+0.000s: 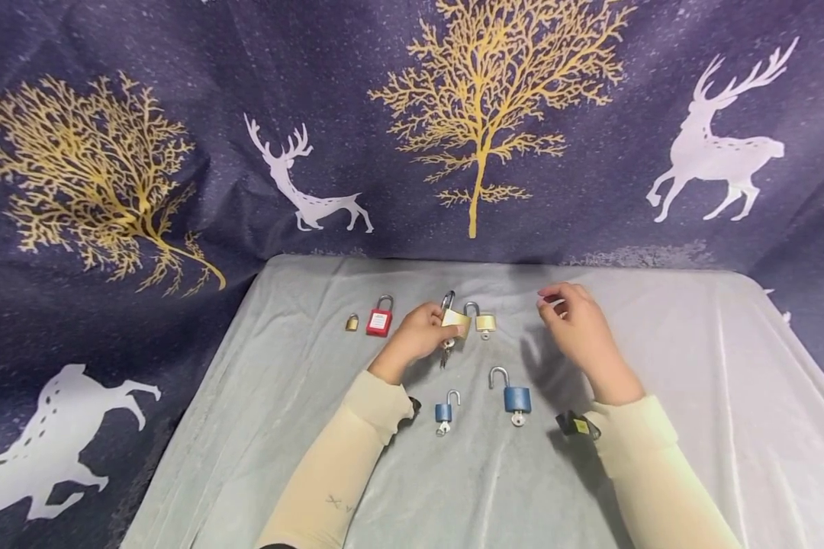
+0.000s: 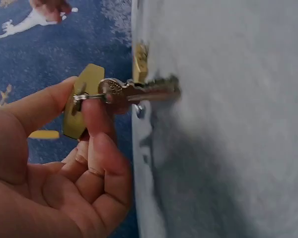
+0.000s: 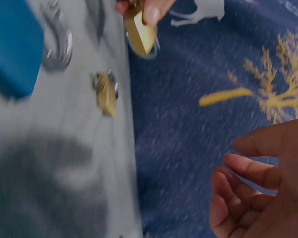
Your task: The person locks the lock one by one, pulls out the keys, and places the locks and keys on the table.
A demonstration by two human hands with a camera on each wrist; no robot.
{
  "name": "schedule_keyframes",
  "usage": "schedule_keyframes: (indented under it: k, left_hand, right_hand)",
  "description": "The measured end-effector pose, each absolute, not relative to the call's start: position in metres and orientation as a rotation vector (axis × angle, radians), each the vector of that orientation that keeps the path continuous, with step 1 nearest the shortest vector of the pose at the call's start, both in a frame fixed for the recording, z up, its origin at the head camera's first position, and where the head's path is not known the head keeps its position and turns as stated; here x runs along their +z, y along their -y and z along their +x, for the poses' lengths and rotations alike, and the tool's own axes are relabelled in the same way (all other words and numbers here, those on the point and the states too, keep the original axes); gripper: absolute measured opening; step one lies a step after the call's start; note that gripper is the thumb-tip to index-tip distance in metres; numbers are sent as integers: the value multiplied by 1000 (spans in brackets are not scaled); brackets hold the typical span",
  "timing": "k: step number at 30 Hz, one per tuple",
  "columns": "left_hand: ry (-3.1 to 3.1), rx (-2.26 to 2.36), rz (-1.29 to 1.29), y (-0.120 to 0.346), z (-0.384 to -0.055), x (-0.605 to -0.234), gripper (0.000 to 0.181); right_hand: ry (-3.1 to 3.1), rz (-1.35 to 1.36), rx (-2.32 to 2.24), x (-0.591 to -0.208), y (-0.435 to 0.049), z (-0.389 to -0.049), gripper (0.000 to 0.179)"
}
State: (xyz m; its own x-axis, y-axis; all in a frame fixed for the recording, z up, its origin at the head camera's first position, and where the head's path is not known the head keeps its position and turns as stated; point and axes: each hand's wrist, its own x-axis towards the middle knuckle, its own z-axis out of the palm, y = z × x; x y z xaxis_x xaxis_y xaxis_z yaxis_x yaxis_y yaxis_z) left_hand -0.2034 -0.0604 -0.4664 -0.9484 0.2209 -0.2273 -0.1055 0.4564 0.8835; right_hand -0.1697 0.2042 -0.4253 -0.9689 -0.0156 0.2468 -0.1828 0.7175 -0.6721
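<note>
My left hand (image 1: 422,332) grips a large brass padlock (image 1: 457,322) by its body, above the cloth. Its shackle points up, and keys (image 2: 139,94) hang from its keyhole end, blurred in the left wrist view. I cannot tell whether that shackle is locked. Just right of it lies a smaller brass padlock (image 1: 485,322), its shackle swung open and a key in its base. My right hand (image 1: 577,324) hovers farther right with fingers loosely bent and nothing between them.
A tiny brass padlock (image 1: 352,323) and a red padlock (image 1: 378,322) lie at the left. Nearer me are a small blue padlock (image 1: 442,412) and a larger blue padlock (image 1: 517,399), both with open shackles and keys. A patterned curtain (image 1: 316,168) hangs behind the cloth-covered table (image 1: 247,457).
</note>
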Motion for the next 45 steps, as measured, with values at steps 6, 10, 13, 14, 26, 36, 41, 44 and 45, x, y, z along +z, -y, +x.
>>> schedule_keyframes:
  k: [6, 10, 13, 14, 26, 36, 41, 44, 45]
  left_hand:
    - [-2339, 1523, 170, 53, -188, -452, 25]
    - [-2283, 1585, 224, 49, -178, -441, 22]
    - [-2217, 1642, 272, 46, -171, -436, 21]
    - [-2195, 1658, 288, 44, -169, -435, 21]
    - [-2018, 1733, 414, 38, -160, -438, 22]
    - [-1934, 1727, 433, 39, -162, -443, 24]
    - [-1909, 1762, 434, 40, -162, -445, 23]
    - [-1894, 1776, 431, 42, -162, -445, 24]
    - [-1891, 1779, 428, 42, -162, -444, 24]
  right_hand:
    - [2713, 331, 1105, -417, -182, -163, 27]
    - [2711, 418, 1197, -414, -170, -163, 38]
    - [2709, 444, 1274, -415, -164, -164, 46]
    - [2707, 452, 1297, -416, -163, -164, 49]
    - [2661, 538, 1714, -427, -159, -165, 56]
    - [2669, 470, 1668, -430, -163, -167, 38]
    - [2651, 438, 1614, -431, -162, -168, 34]
    - [2641, 441, 1571, -431, -162, -168, 33]
    - [2632, 446, 1550, -431, -162, -168, 33]
